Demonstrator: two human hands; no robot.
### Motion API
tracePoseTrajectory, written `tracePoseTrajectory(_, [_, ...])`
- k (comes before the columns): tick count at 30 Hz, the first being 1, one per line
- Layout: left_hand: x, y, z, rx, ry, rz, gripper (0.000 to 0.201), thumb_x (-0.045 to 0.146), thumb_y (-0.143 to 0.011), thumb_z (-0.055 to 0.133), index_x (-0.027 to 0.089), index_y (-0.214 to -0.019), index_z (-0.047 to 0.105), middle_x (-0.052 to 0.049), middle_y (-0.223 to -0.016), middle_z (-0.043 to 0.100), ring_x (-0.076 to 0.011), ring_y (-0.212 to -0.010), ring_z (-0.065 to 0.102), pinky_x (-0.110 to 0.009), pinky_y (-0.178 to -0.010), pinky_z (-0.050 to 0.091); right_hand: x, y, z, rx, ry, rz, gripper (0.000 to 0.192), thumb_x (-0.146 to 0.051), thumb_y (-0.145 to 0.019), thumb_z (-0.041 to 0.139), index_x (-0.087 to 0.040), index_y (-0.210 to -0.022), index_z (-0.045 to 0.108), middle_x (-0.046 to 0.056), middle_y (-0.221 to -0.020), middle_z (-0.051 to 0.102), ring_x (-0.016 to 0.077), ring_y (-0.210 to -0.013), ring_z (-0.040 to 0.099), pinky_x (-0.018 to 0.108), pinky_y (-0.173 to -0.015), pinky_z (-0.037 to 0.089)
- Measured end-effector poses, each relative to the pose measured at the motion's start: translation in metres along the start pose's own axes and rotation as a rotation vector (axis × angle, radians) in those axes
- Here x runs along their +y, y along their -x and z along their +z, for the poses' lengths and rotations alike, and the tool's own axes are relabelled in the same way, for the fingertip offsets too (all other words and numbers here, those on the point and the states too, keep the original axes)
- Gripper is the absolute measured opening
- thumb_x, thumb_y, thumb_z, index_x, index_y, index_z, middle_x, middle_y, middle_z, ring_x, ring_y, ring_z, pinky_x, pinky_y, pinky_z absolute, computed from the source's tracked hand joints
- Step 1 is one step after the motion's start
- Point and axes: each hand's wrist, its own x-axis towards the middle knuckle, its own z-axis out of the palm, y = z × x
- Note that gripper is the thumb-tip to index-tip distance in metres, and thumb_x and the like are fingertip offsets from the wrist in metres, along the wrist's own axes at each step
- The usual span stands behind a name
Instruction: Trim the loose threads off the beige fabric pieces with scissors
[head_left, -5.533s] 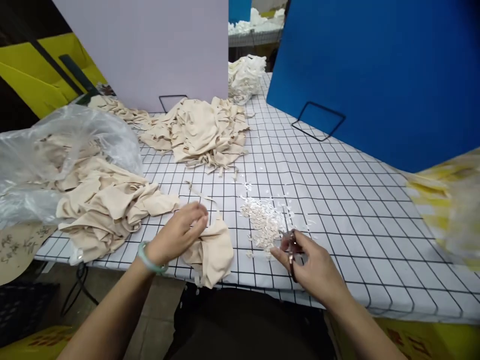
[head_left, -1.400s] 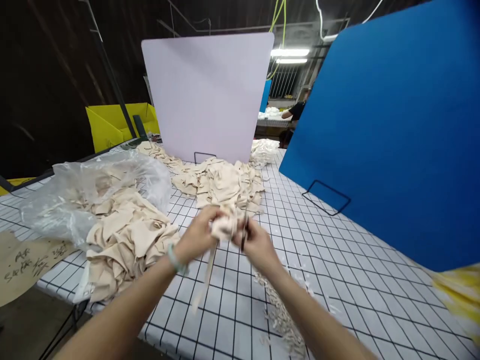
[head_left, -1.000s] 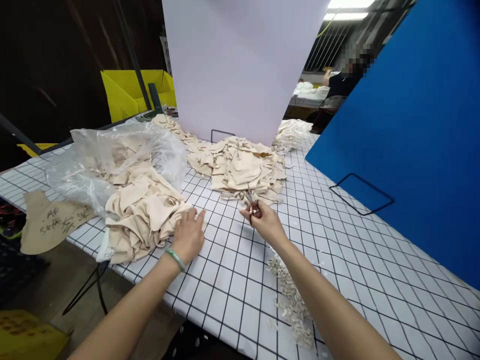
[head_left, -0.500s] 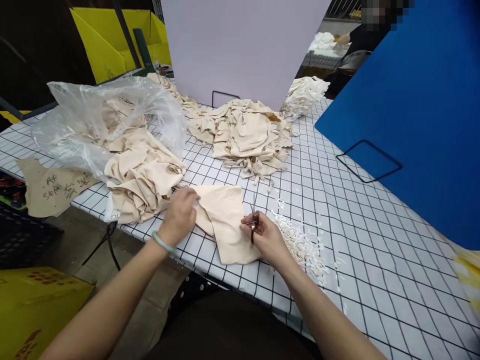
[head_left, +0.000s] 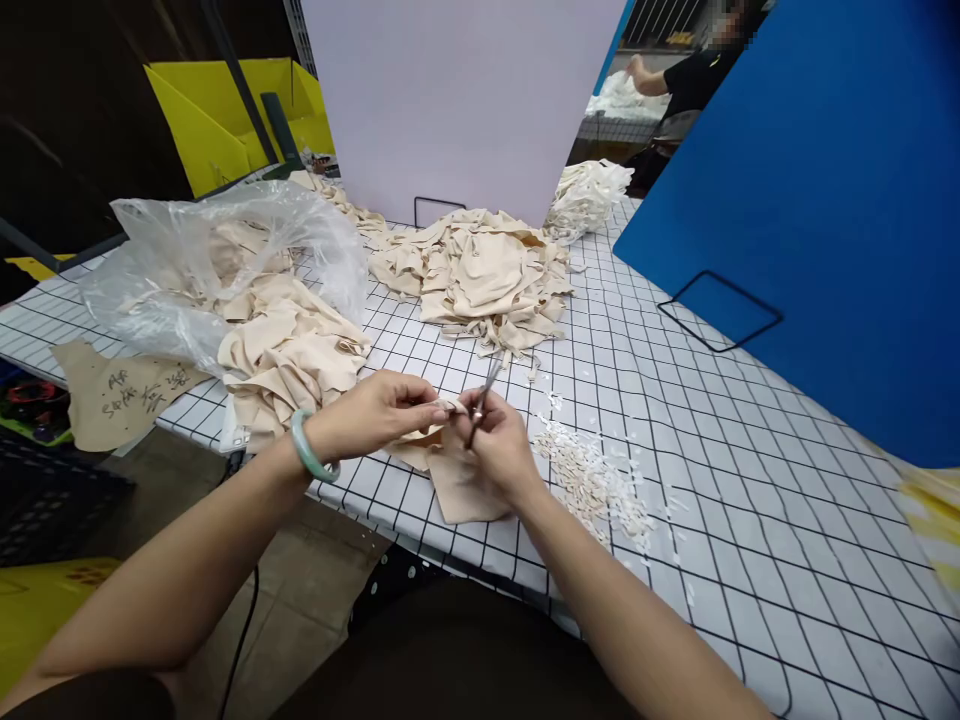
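Observation:
My left hand [head_left: 375, 412], with a pale green bangle on the wrist, pinches the top edge of a beige cloth piece [head_left: 457, 485] lifted slightly off the table. My right hand [head_left: 499, 445] holds small scissors [head_left: 484, 392], their blades pointing up and away, right against that pinched edge. The cloth hangs down between both hands onto the checked tablecloth [head_left: 660, 400] near the front edge.
A heap of white trimmings [head_left: 592, 480] lies right of my hands. Beige cloth piles sit at left [head_left: 289, 350] and centre back [head_left: 476, 270], one partly in a clear plastic bag [head_left: 195, 260]. A brown paper note [head_left: 120, 390], lilac board [head_left: 457, 100], blue board [head_left: 810, 200]. Another person [head_left: 675, 75] works beyond.
The flat cloth piece was gathered up; my left hand moved right and pinched its edge, and my right hand raised the scissors to meet it. Earlier I took this piece from the left pile.

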Motion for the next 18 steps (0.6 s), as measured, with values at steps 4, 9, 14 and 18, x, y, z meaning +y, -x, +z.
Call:
tracePoseTrajectory(4, [0.004, 0.015, -0.003, -0.132, 0.219, -0.059, 0.031, 0.041, -0.092, 0.061, 0.014, -0.091, 0.075, -0.001, -0.064, 0.059, -0.0094, -0.053, 0.048, -0.020, -0.047, 0.036, -0.020, -0.006, -0.026, -0.097, -0.193, 0.158, 0.025, -0.036, -0.068, 0.076, -0.020, -0.083, 0.063, -0.002, -0.069, 0.060, 0.0125, -0.059, 0.054, 0.026, -0.055, 0.046])
tracePoseTrajectory(9, [0.007, 0.018, 0.031, 0.120, 0.235, 0.273, 0.027, 0.038, -0.094, 0.061, 0.020, -0.082, 0.077, -0.012, -0.106, 0.065, -0.0246, -0.104, 0.062, -0.039, -0.090, 0.055, -0.016, 0.003, -0.008, -0.148, -0.423, 0.274, 0.035, -0.036, -0.062, 0.084, -0.020, -0.085, 0.062, -0.003, -0.067, 0.060, 0.0119, -0.056, 0.053, 0.026, -0.054, 0.046])
tracePoseTrajectory(14, [-0.002, 0.007, 0.068, 0.346, 0.592, 0.272, 0.030, 0.033, -0.095, 0.057, 0.014, -0.077, 0.069, -0.011, -0.103, 0.061, -0.0142, -0.073, 0.059, -0.028, -0.065, 0.053, 0.007, 0.020, 0.027, -0.121, -0.452, 0.208, 0.046, -0.058, -0.063, 0.083, -0.022, -0.072, 0.056, -0.003, -0.065, 0.056, 0.0154, -0.062, 0.057, 0.030, -0.061, 0.050])
tracePoseTrajectory(18, [-0.008, 0.003, 0.084, 0.490, 0.605, 0.227, 0.030, 0.032, -0.097, 0.055, 0.015, -0.075, 0.065, -0.006, -0.095, 0.054, -0.0086, -0.062, 0.049, -0.024, -0.055, 0.046, 0.006, 0.033, 0.006, -0.042, -0.182, 0.192, 0.046, -0.058, -0.067, 0.080, -0.023, -0.081, 0.055, -0.002, -0.071, 0.058, 0.0157, -0.064, 0.056, 0.030, -0.062, 0.048])
